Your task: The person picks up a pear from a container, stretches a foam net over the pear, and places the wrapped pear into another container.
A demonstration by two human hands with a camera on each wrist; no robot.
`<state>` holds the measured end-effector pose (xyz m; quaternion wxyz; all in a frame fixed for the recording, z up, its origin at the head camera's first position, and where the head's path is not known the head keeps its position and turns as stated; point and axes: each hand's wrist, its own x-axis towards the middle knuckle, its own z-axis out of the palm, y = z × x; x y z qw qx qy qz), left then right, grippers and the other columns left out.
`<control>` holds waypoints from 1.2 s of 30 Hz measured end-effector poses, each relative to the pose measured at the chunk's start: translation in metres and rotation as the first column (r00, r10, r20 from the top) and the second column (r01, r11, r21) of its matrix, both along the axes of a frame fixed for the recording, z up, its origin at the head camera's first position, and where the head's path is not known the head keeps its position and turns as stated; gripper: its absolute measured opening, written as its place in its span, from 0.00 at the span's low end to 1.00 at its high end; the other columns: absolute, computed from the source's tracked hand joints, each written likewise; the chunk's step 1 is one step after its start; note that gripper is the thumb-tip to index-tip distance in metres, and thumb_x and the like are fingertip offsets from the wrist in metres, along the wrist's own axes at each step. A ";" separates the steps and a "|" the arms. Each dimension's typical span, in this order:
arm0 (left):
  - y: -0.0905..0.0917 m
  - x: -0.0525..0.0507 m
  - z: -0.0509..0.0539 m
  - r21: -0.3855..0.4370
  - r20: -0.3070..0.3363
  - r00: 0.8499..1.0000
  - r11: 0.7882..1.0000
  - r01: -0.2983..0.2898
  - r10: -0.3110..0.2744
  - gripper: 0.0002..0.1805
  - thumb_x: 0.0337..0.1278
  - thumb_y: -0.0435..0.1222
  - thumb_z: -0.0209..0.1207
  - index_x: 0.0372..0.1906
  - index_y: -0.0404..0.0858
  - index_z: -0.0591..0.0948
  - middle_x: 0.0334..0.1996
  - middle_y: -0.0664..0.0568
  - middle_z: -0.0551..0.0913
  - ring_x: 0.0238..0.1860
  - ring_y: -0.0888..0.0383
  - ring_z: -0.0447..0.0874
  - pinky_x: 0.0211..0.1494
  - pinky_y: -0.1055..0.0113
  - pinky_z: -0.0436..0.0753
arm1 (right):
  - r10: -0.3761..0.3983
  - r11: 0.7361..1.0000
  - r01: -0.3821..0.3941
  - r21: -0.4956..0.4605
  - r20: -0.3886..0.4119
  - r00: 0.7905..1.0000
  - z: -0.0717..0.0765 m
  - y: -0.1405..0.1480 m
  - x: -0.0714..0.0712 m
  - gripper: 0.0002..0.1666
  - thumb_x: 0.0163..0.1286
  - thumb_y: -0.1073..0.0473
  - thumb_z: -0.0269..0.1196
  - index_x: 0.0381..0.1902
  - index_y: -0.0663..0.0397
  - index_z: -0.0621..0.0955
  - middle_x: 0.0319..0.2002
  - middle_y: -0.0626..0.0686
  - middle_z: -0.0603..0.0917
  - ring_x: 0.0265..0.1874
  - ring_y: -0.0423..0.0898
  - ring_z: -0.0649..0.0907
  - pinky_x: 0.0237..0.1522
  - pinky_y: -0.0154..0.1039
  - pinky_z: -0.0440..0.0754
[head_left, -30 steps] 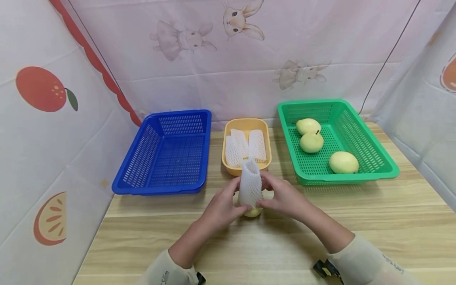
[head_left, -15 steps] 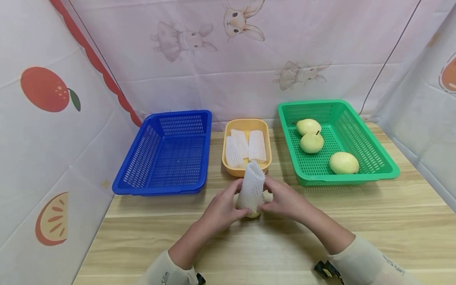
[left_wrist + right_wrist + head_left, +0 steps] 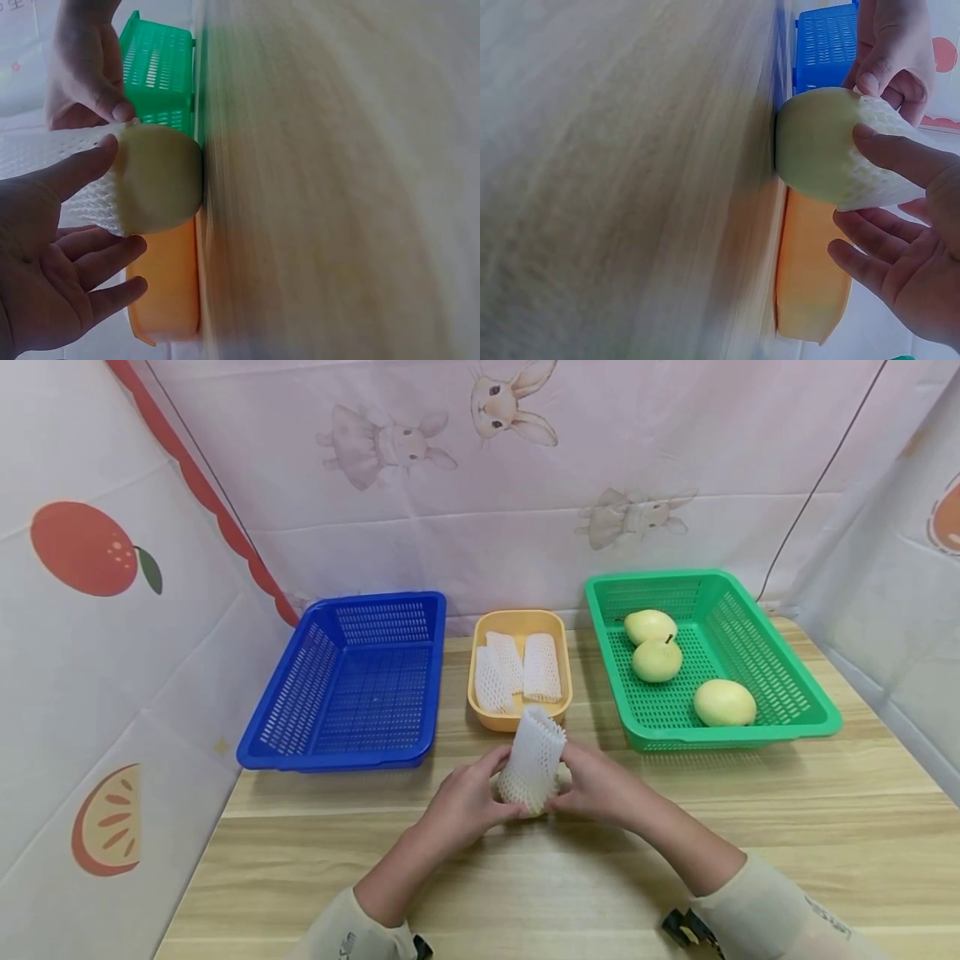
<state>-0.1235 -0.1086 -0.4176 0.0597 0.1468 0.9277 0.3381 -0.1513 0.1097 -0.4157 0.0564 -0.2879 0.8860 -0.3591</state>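
Thumbs and fingers of the left hand [image 3: 465, 797] and right hand [image 3: 600, 781] grip the lower edge of a foam net [image 3: 531, 764] covering the upper part of a pear [image 3: 165, 180], which stands on the table [image 3: 495, 893]. The foam net looks light, stretchy and tearable, best held by that edge; the pear, likely firm and easily bruised, wants steadying around its sides. Printing [image 3: 828, 918] on the cuffs [image 3: 765, 910] is unreadable.

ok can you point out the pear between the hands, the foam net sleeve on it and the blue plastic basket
Pear [image 3: 165, 178]: left wrist view, its uncovered end
Foam net sleeve [image 3: 532, 764]: head view, mid-side
Blue plastic basket [image 3: 356, 693]: head view, bare floor
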 end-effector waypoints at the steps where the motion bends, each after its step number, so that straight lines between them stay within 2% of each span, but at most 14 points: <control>1: 0.000 0.000 0.000 -0.005 0.001 1.000 1.000 -0.004 0.004 0.44 0.43 0.47 0.76 0.69 0.46 0.70 0.63 0.51 0.79 0.61 0.55 0.78 0.63 0.55 0.77 | -0.002 1.000 0.002 0.007 0.004 1.000 0.000 0.000 0.000 0.42 0.45 0.65 0.79 0.60 0.53 0.76 0.57 0.57 0.81 0.58 0.56 0.79 0.58 0.54 0.79; 9: -0.002 -0.001 -0.001 -0.045 0.006 1.000 0.999 -0.021 0.021 0.46 0.39 0.50 0.77 0.68 0.47 0.71 0.58 0.52 0.82 0.56 0.54 0.82 0.58 0.54 0.79 | -0.010 0.999 0.010 0.040 0.015 1.000 -0.001 -0.002 -0.001 0.44 0.43 0.64 0.80 0.60 0.50 0.77 0.58 0.55 0.81 0.59 0.55 0.78 0.60 0.54 0.77; 17: -0.003 -0.002 -0.003 -0.084 0.006 1.000 0.996 -0.020 0.021 0.46 0.36 0.53 0.77 0.67 0.47 0.73 0.54 0.52 0.85 0.52 0.53 0.83 0.54 0.54 0.80 | -0.017 0.997 0.015 0.077 0.021 1.000 -0.006 -0.004 0.000 0.40 0.40 0.62 0.80 0.55 0.47 0.78 0.55 0.53 0.82 0.57 0.53 0.80 0.59 0.52 0.78; 26: -0.003 -0.003 -0.007 -0.122 0.004 1.000 0.992 -0.006 0.007 0.46 0.35 0.54 0.77 0.65 0.47 0.74 0.51 0.53 0.86 0.50 0.53 0.84 0.51 0.55 0.80 | -0.005 0.997 0.002 0.073 0.034 0.999 -0.007 -0.004 0.000 0.46 0.40 0.62 0.80 0.61 0.50 0.75 0.58 0.54 0.81 0.57 0.53 0.80 0.60 0.52 0.78; 29: -0.003 -0.003 -0.007 -0.139 -0.002 1.000 0.990 -0.004 0.004 0.45 0.35 0.54 0.77 0.65 0.47 0.74 0.50 0.53 0.86 0.48 0.54 0.84 0.49 0.55 0.81 | 0.022 0.999 -0.024 0.031 0.074 0.997 -0.007 -0.004 -0.001 0.44 0.43 0.57 0.81 0.60 0.48 0.75 0.57 0.50 0.80 0.57 0.49 0.79 0.60 0.49 0.77; 32: -0.002 -0.004 -0.008 -0.161 -0.006 1.000 0.987 -0.007 0.006 0.46 0.35 0.54 0.77 0.65 0.46 0.74 0.49 0.52 0.86 0.47 0.54 0.85 0.48 0.56 0.81 | 0.041 0.999 -0.039 -0.014 0.119 0.992 -0.006 -0.004 -0.002 0.40 0.48 0.47 0.79 0.59 0.46 0.76 0.55 0.47 0.81 0.56 0.46 0.80 0.59 0.48 0.78; 36: -0.001 -0.004 -0.009 -0.185 -0.005 1.000 0.983 -0.010 0.009 0.46 0.34 0.54 0.77 0.64 0.46 0.74 0.48 0.52 0.86 0.45 0.55 0.85 0.45 0.56 0.81 | 0.025 1.000 -0.023 -0.015 0.124 0.992 -0.004 -0.006 -0.002 0.38 0.51 0.40 0.76 0.57 0.48 0.76 0.52 0.47 0.82 0.52 0.44 0.81 0.56 0.47 0.80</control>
